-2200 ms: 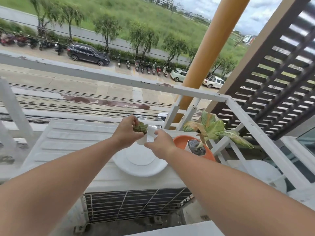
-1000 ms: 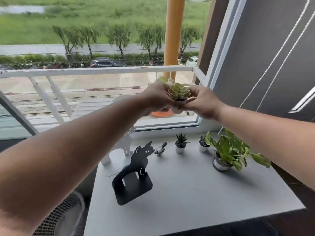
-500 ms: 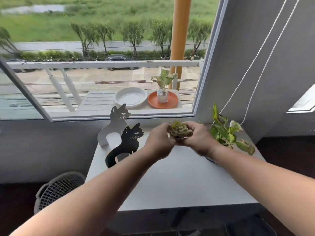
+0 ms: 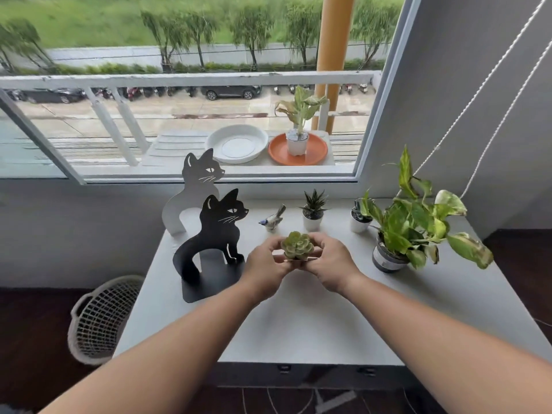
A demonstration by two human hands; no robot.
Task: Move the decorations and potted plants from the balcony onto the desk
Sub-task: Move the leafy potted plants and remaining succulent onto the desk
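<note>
A small green rosette succulent [image 4: 297,245] in a little white pot is cupped between my left hand [image 4: 264,265] and my right hand [image 4: 330,264], just above the middle of the white desk [image 4: 313,321]. Its pot is mostly hidden by my fingers. On the desk stand a black cat bookend [image 4: 213,234], a white cat bookend [image 4: 194,189], a small bird figurine [image 4: 273,221], a spiky succulent [image 4: 313,209], another tiny potted plant [image 4: 358,218] and a leafy pothos [image 4: 412,222]. Outside on the balcony a potted plant [image 4: 298,121] stands on an orange saucer [image 4: 298,152].
A white saucer [image 4: 236,143] lies beside the orange one on the balcony unit, behind the window sill [image 4: 209,177]. A wicker basket [image 4: 100,319] sits on the floor left of the desk. Blind cords [image 4: 484,85] hang at the right wall.
Both hands carried the succulent from the balcony saucer in through the window and lowered it over the desk. My view has dropped toward the desk.
</note>
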